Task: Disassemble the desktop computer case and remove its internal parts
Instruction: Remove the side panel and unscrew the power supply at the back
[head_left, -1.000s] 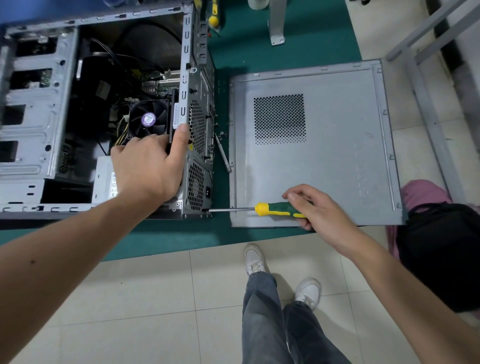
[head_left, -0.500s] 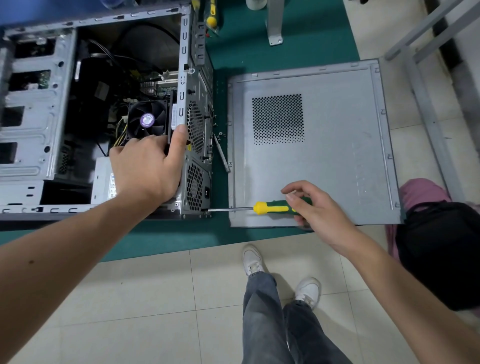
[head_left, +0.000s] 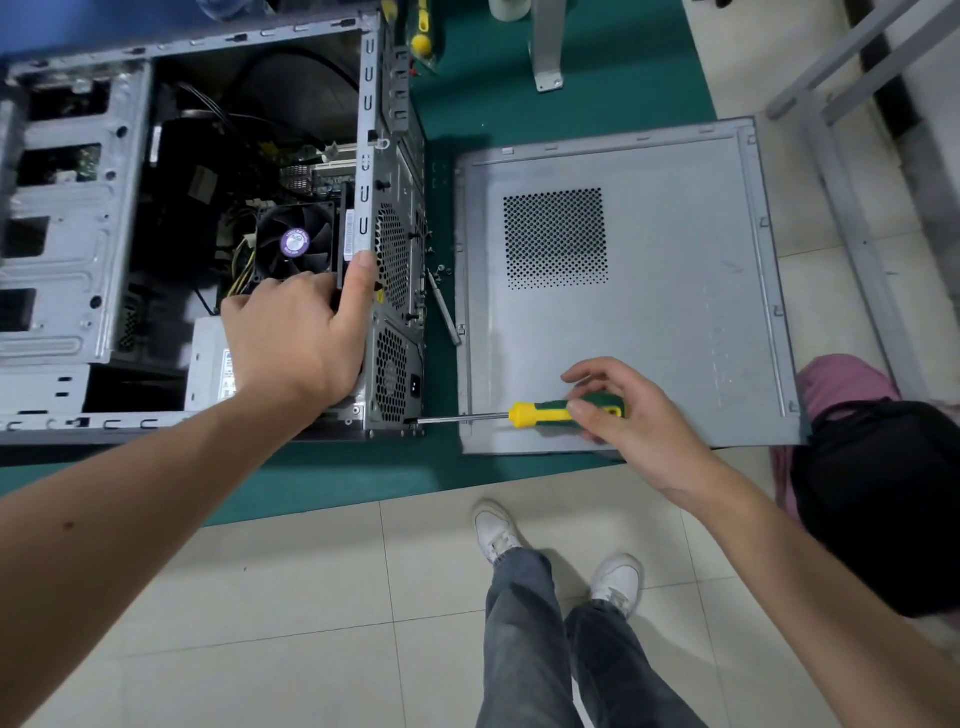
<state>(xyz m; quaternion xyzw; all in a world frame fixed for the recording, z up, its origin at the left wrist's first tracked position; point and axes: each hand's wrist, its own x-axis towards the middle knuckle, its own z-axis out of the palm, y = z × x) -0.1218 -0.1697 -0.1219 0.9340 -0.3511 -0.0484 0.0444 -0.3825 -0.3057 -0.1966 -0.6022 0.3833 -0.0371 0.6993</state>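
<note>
Bracing the case, the left hand lies pressed on its rear edge. The right hand loosely pinches a screwdriver, fingers half spread; its tip could slip off the near corner screw.

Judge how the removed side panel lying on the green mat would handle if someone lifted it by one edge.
The side panel is a broad, thin metal sheet, so it would probably flex and wobble a little. It looks light for its area. Its folded rims and the perforated vent patch may give some grip, though the edges could be sharp.
</note>
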